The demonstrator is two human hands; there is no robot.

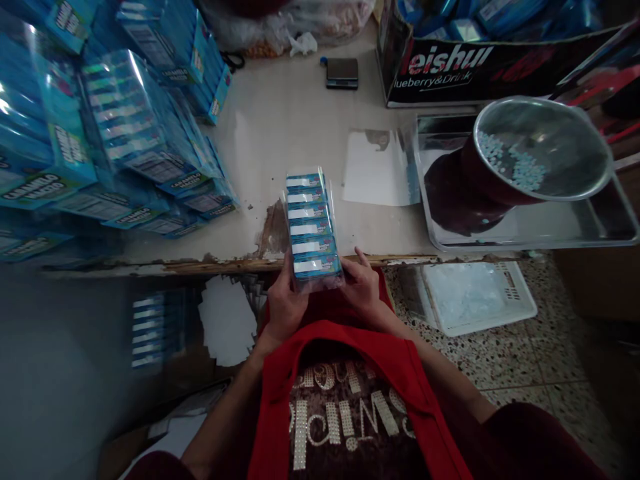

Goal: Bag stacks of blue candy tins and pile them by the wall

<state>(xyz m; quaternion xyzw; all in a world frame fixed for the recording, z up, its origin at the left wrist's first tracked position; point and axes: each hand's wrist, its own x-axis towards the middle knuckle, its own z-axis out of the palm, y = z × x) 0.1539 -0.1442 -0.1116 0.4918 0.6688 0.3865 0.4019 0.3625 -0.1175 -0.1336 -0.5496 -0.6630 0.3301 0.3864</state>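
Note:
A clear plastic sleeve with a column of several small blue candy boxes (312,230) lies over the table's front edge, its near end in both hands. My left hand (289,301) is closed on the lower left side of the pack. On the lower right side, my right hand (363,285) grips the same pack, with one finger stretched out. White strips show across the boxes. To the right of the pack, white sheets (373,170) lie flat on the table.
Wrapped blue packs (150,127) are piled at the left. A metal bowl (565,150) with pale blue pieces stands in a tray (435,233) at the right. Behind are a black carton (475,73) and a small scale (342,72). A white crate (525,307) sits below the table.

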